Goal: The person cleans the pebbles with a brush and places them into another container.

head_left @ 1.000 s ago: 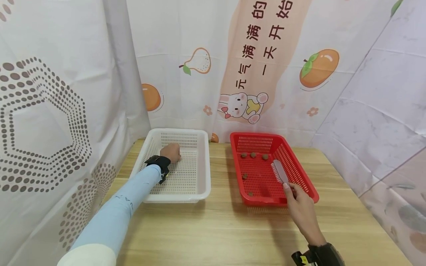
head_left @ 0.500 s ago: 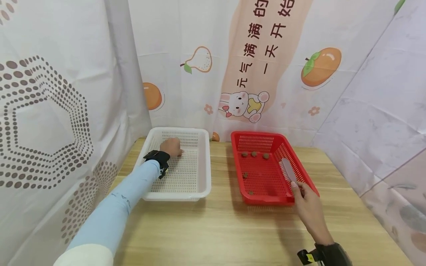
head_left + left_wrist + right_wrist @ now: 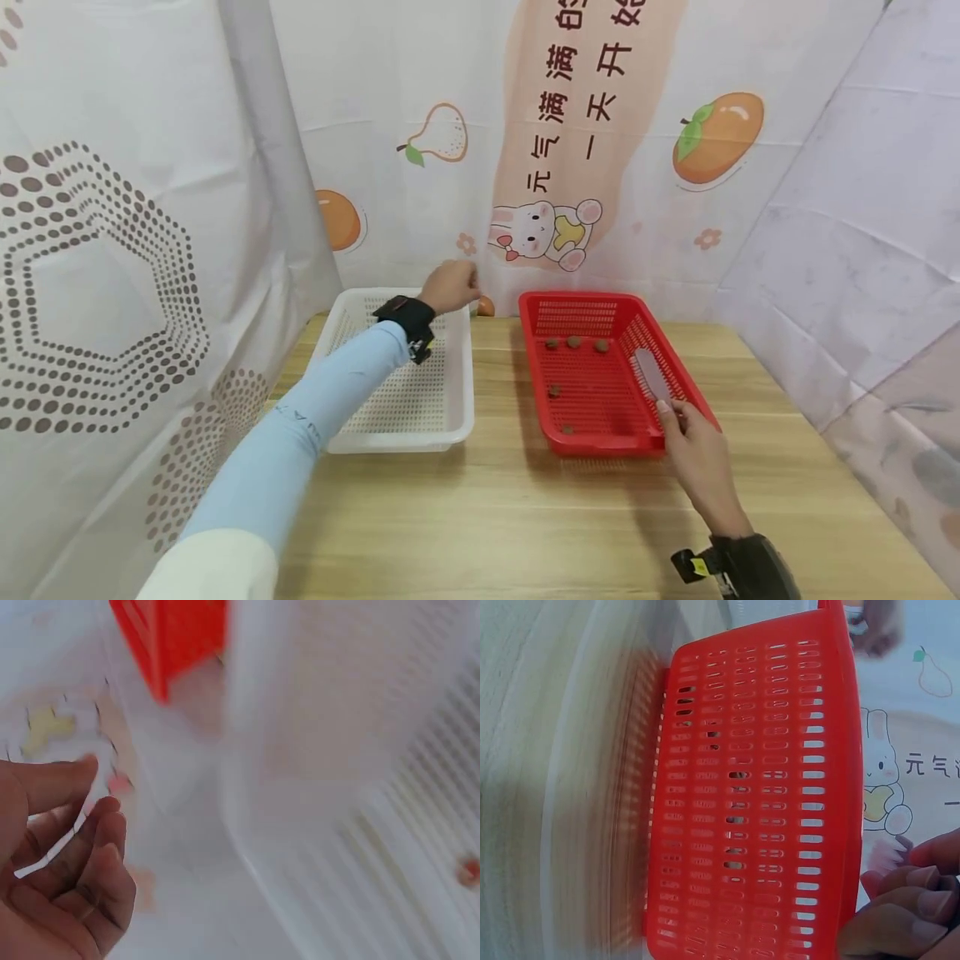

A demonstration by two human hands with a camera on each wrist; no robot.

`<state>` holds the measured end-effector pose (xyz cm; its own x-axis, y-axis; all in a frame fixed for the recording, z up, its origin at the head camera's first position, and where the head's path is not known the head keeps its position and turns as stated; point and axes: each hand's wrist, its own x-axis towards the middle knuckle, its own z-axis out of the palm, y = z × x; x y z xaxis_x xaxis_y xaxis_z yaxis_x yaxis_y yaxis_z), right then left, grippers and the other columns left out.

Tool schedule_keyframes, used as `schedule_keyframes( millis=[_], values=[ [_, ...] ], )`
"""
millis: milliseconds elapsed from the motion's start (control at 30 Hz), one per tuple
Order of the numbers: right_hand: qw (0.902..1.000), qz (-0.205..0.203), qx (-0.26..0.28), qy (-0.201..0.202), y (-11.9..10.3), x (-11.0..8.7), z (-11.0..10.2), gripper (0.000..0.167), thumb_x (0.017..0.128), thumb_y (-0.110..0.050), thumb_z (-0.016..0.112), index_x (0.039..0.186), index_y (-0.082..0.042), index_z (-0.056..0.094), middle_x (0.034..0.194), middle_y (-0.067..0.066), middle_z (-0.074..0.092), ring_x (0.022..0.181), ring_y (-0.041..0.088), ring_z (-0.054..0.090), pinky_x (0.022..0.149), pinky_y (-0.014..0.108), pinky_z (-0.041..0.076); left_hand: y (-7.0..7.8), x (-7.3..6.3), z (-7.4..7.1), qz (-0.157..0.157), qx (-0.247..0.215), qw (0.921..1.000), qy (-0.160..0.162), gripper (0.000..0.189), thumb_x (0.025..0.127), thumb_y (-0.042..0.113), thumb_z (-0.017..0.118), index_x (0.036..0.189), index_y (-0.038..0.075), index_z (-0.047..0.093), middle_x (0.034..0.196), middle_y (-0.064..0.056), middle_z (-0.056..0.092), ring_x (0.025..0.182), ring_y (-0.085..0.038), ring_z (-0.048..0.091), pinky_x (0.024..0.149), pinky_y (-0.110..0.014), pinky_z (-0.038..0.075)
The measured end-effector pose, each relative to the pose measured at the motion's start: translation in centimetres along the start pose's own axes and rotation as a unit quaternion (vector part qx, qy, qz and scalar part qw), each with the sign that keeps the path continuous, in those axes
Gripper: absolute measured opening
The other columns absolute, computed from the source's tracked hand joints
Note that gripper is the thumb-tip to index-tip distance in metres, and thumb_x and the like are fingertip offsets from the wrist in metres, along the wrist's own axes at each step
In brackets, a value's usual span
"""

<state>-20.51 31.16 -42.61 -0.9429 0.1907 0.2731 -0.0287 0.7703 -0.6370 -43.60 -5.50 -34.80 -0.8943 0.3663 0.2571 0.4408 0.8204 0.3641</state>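
My right hand (image 3: 693,454) grips the handle of a pale mauve-grey brush (image 3: 652,373), its head slanting over the right side of the red basket (image 3: 534,367). Pale bristles (image 3: 885,856) show beyond my fingers in the right wrist view, where most of the brush is hidden. My left hand (image 3: 452,286) is raised over the back right rim of the white basket (image 3: 467,392). In the left wrist view its fingers are loosely curled, with thumb and forefinger apart and nothing between them. Several small brown lumps (image 3: 602,346) lie in the red basket.
Both baskets stand side by side on a wooden table (image 3: 480,517), with a gap between them. A small reddish-brown round thing (image 3: 470,871), blurred, shows by the white basket's slats. A printed curtain (image 3: 360,100) hangs close behind the table.
My left hand has risen from inside the white basket and moved right, toward its back right rim. The brush has swung rightward in my right hand, toward the red basket's right wall.
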Motion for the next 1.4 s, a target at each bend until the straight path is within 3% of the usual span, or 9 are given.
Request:
schedule_keyframes(
  millis=[133, 267, 433, 633, 767, 933, 1067, 1200, 1400],
  values=[
    [0.9998, -0.017, -0.005, -0.001, -0.2, 0.1, 0.4, 0.048, 0.110, -0.038, 0.047, 0.126, 0.006, 0.061, 0.083, 0.011, 0.061, 0.072, 0.022, 0.052, 0.059, 0.030, 0.040, 3.8, 2.0, 2.3, 0.065, -0.008, 0.9976, -0.021, 0.019, 0.094, 0.019, 0.077, 0.086, 0.008, 0.063, 0.081, -0.003, 0.063, 0.078, -0.019, 0.059, 0.070, -0.032, 0.048],
    [0.9998, -0.018, -0.003, -0.004, -0.4, 0.1, 0.8, 0.045, 0.110, -0.036, 0.049, 0.125, 0.005, 0.061, 0.080, 0.010, 0.057, 0.069, 0.022, 0.050, 0.057, 0.030, 0.038, 6.6, 3.4, 4.9, 0.124, 0.001, 0.9903, -0.063, 0.017, 0.095, 0.019, 0.077, 0.089, 0.008, 0.066, 0.083, -0.003, 0.064, 0.081, -0.018, 0.058, 0.074, -0.031, 0.048],
    [0.9998, -0.015, -0.010, -0.007, -0.6, 0.3, 1.2, 0.043, 0.110, -0.033, 0.050, 0.127, 0.005, 0.061, 0.081, 0.011, 0.058, 0.070, 0.022, 0.051, 0.058, 0.031, 0.038, 8.7, 4.0, 7.6, 0.135, 0.049, 0.9829, -0.116, 0.012, 0.096, 0.019, 0.075, 0.093, 0.010, 0.067, 0.088, 0.000, 0.065, 0.085, -0.016, 0.060, 0.076, -0.030, 0.050],
    [0.9998, -0.013, -0.011, -0.008, -0.7, 0.2, 1.7, 0.044, 0.110, -0.035, 0.050, 0.126, 0.004, 0.062, 0.083, 0.011, 0.059, 0.072, 0.022, 0.051, 0.059, 0.031, 0.038, 8.8, 4.5, 10.5, 0.127, 0.095, 0.9766, -0.145, 0.006, 0.095, 0.012, 0.071, 0.093, 0.010, 0.067, 0.083, -0.001, 0.061, 0.081, -0.016, 0.057, 0.068, -0.029, 0.049],
    [0.9998, -0.015, -0.010, -0.001, -0.5, 0.2, 1.7, 0.045, 0.110, -0.035, 0.050, 0.127, 0.005, 0.062, 0.085, 0.012, 0.061, 0.073, 0.023, 0.052, 0.060, 0.032, 0.039, 8.7, 5.0, 11.9, 0.131, 0.137, 0.9701, -0.151, 0.004, 0.096, 0.013, 0.070, 0.095, 0.010, 0.068, 0.084, -0.001, 0.061, 0.081, -0.017, 0.058, 0.072, -0.033, 0.050],
    [0.9997, -0.020, -0.010, 0.005, -0.4, 0.2, 1.4, 0.045, 0.110, -0.033, 0.051, 0.127, 0.006, 0.062, 0.092, 0.015, 0.066, 0.077, 0.026, 0.056, 0.064, 0.035, 0.043, 8.8, 5.4, 12.5, 0.127, 0.145, 0.9642, -0.182, 0.007, 0.098, 0.009, 0.065, 0.103, 0.007, 0.070, 0.089, -0.005, 0.064, 0.086, -0.019, 0.060, 0.079, -0.037, 0.052],
    [0.9998, -0.016, -0.013, 0.003, -0.3, 0.3, 1.2, 0.043, 0.110, -0.033, 0.051, 0.126, 0.005, 0.063, 0.091, 0.015, 0.065, 0.076, 0.026, 0.055, 0.063, 0.034, 0.042, 8.6, 5.8, 13.3, 0.135, 0.142, 0.9592, -0.205, 0.009, 0.099, 0.007, 0.061, 0.104, 0.007, 0.069, 0.088, -0.004, 0.063, 0.083, -0.019, 0.057, 0.075, -0.034, 0.051],
    [0.9997, -0.018, -0.017, 0.002, -0.1, 0.4, 1.1, 0.042, 0.110, -0.033, 0.051, 0.125, 0.005, 0.063, 0.085, 0.011, 0.063, 0.072, 0.023, 0.053, 0.061, 0.033, 0.040, 8.6, 6.1, 14.2, 0.131, 0.161, 0.9519, -0.226, 0.007, 0.100, 0.012, 0.062, 0.101, 0.009, 0.069, 0.088, -0.004, 0.063, 0.080, -0.018, 0.058, 0.072, -0.032, 0.051],
    [0.9998, -0.011, -0.017, 0.004, 0.3, 0.4, 0.6, 0.044, 0.110, -0.034, 0.050, 0.125, 0.005, 0.063, 0.082, 0.011, 0.060, 0.071, 0.022, 0.050, 0.059, 0.032, 0.038, 9.4, 6.9, 15.3, 0.127, 0.182, 0.9419, -0.253, 0.013, 0.099, 0.019, 0.068, 0.109, 0.012, 0.072, 0.096, -0.004, 0.067, 0.083, -0.017, 0.061, 0.075, -0.032, 0.053]
  ],
)
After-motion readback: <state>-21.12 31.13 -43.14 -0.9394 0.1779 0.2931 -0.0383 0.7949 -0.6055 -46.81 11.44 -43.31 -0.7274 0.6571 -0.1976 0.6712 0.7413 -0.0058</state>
